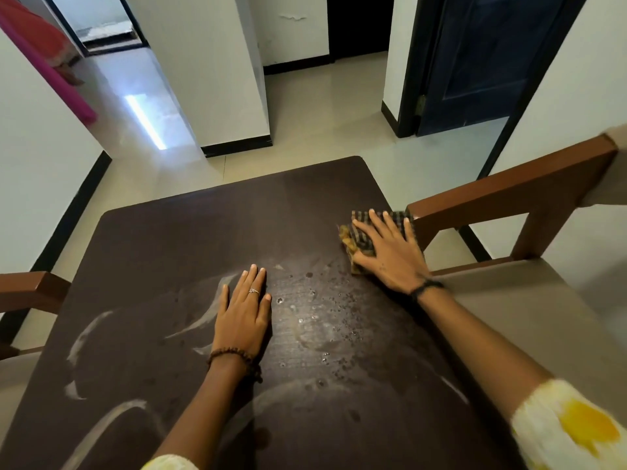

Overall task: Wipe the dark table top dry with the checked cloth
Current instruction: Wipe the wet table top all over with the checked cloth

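The dark brown table top [190, 252] fills the lower middle of the view. Water drops and pale smear streaks [315, 320] lie across its near half. My right hand [390, 252] presses flat on the bunched checked cloth [359, 240] at the table's right edge, fingers spread over it. My left hand [242, 317] rests palm down on the table near the middle, fingers together, holding nothing. It wears a ring and a bead bracelet.
A brown wooden chair [509, 195] with a grey seat stands tight against the table's right side, next to the cloth. Another chair arm [30, 290] shows at the left. Beyond the table are a tiled floor, white walls and a dark blue door [481, 62].
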